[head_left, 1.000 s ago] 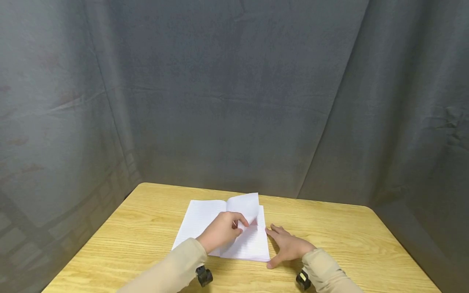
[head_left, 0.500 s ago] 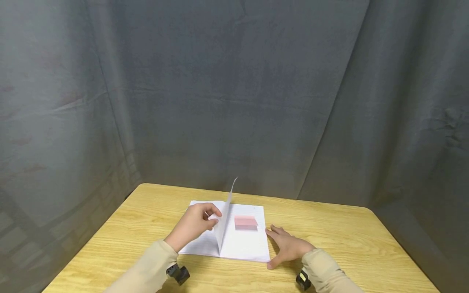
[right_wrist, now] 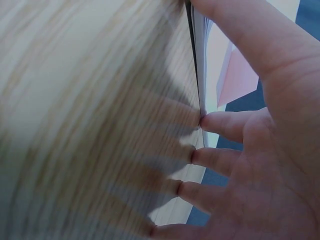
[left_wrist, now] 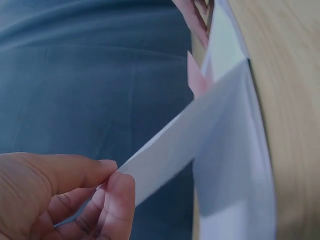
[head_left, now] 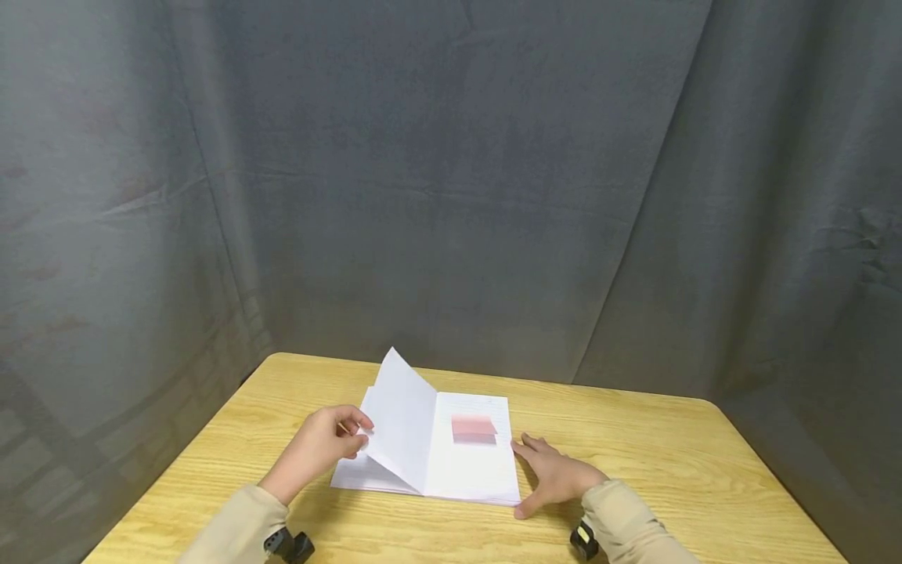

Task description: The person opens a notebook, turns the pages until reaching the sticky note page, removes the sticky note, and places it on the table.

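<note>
Notebook (head_left: 472,474) edge touches right hand (head_left: 555,476), tabletop (head_left: 655,442) beyond.

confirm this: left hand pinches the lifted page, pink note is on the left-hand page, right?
The side is wrong: the head view shows the pink note on the right-hand page. The left hand does pinch the lifted page.

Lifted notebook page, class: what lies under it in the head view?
Under the lifted page, part of the notebook's left side shows white; the rest is covered.
</note>
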The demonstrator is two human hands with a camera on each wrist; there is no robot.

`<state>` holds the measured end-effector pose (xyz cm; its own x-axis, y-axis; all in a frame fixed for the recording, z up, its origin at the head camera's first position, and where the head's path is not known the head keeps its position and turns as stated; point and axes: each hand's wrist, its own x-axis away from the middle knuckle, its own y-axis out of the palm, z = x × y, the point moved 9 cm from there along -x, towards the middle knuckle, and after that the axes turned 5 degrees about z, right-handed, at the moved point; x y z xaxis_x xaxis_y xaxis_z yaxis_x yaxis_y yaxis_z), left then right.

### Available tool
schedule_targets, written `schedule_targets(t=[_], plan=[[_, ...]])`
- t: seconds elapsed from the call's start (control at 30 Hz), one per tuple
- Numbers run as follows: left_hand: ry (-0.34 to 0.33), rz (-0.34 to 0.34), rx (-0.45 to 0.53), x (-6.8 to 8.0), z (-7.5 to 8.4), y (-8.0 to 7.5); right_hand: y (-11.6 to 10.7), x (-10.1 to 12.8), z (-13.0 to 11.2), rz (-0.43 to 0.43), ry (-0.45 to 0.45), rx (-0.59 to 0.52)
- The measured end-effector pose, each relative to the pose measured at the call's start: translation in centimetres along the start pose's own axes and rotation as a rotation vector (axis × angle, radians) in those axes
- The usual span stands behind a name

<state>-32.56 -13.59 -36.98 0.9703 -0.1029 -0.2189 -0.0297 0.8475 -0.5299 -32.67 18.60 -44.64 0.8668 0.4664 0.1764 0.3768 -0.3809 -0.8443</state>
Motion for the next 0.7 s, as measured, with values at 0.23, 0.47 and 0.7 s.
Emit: schedule_targets(t=[0.23, 0.47, 0.7], plan=[[-0.085, -0.009, 0.001, 0.4, -2.8, -0.3, -0.1, 0.1, -0.1, 0.009, 0.013, 0.004], [-0.102, -0.057, 0.005, 0.7, -4.8, 0.0, 0.0, 0.2, -0.1, 0.002, -0.007, 0.008], [-0.178, -0.119, 0.049, 0.8, -7.3, 1.1, 0.0, 0.3, 0.0, 0.000, -0.001, 0.009]])
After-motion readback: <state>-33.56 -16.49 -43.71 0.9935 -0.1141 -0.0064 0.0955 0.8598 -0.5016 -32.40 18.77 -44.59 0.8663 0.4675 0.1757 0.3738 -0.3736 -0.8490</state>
